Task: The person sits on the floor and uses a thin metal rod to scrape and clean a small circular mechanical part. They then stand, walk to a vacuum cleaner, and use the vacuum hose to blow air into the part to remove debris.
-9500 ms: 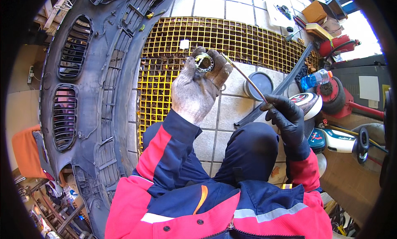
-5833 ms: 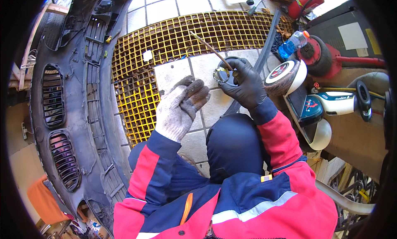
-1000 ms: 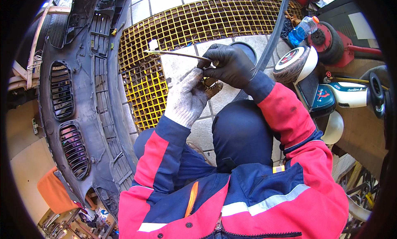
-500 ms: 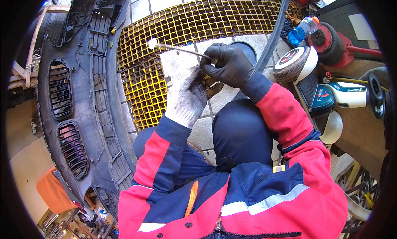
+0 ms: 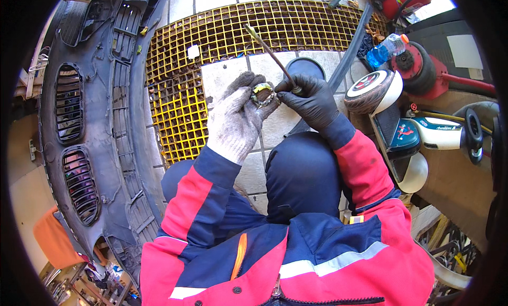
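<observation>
My left hand (image 5: 236, 111), in a light knit glove darkened at the fingers, is closed around a greasy ring-shaped bearing (image 5: 263, 95). Yellowish grease coats the bearing's upper edge, and small rounded parts line its rim. My right hand (image 5: 313, 102), in a black glove, grips a long-shanked screwdriver (image 5: 271, 54) close beside the bearing. The shank slants up and to the left, with a yellow-green smear at its tip. Most of the handle is hidden in the fist. Both hands are raised above my knees, over the tiled floor.
A yellow floor grating (image 5: 222, 31) carries a white square piece (image 5: 193, 51). A large dark car bumper (image 5: 100, 131) stands along the left. A round dark lid (image 5: 305, 69) lies beyond my right hand. On the right are a water bottle (image 5: 387, 50), a red jack (image 5: 423, 68) and a white-wheeled scooter (image 5: 373, 86).
The screwdriver has swung from nearly level to a steep upward slant, its tip farther away. My right hand has moved right and down, and the left has turned, exposing the bearing.
</observation>
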